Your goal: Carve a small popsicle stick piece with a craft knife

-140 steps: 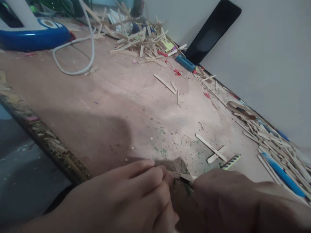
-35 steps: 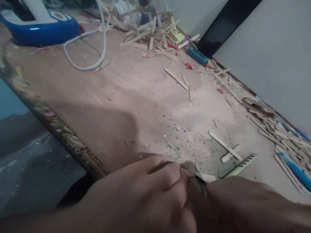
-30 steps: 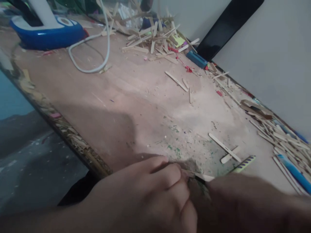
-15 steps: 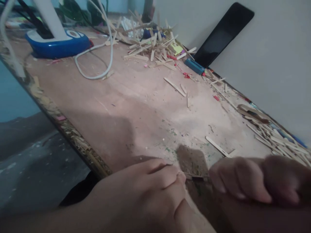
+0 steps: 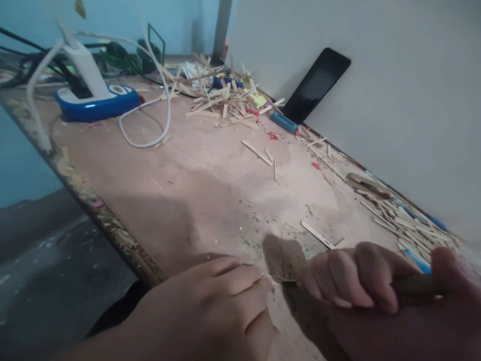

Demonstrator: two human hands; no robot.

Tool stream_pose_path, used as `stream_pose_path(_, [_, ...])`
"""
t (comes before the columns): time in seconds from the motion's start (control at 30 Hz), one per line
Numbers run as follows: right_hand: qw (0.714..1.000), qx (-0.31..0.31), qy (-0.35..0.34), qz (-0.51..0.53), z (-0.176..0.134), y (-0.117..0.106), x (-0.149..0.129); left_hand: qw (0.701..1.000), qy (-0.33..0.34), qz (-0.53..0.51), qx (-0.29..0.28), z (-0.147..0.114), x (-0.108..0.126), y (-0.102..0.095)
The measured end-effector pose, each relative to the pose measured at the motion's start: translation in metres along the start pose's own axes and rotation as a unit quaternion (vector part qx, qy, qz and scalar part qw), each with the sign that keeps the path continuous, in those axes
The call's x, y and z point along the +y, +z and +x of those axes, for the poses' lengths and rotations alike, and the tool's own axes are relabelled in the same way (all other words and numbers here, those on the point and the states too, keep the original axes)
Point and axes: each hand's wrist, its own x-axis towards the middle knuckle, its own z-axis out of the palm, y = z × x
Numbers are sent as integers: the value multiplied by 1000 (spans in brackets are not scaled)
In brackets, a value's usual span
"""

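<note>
Since a moment ago the right hand has rolled over, so its knuckles and curled fingers now face up where only its back showed before, and the striped stick that lay beside it is out of sight behind it. That hand is closed round a dark handle, whose thin tip points left toward the other hand. The left hand rests low on the worktop near its front edge, fingers bent and pinched on a small pale sliver of wood that pokes out by the fingertips, just short of the tool's tip. One pale craft stick lies flat just beyond the right knuckles. Along the wall on the right sits a loose pile of sticks; a bigger heap lies at the far end. A black phone leans on the wall, and a blue-based lamp with a white cable stands far left.
</note>
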Motion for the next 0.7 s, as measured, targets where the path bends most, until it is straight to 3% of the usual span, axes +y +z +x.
stream_pose_path(0.17, [1000, 21, -8, 3, -1, 1, -4, 999, -6, -13, 50, -4, -5, 5])
stream_pose_path(0.47, [999, 9, 47, 5, -8, 5, 4, 999, 1, -11, 36, -10, -5, 8])
stream_pose_path(0.7, [999, 43, 23, 21, -16, 10, 14, 999, -5, -14, 33, -3, -3, 4])
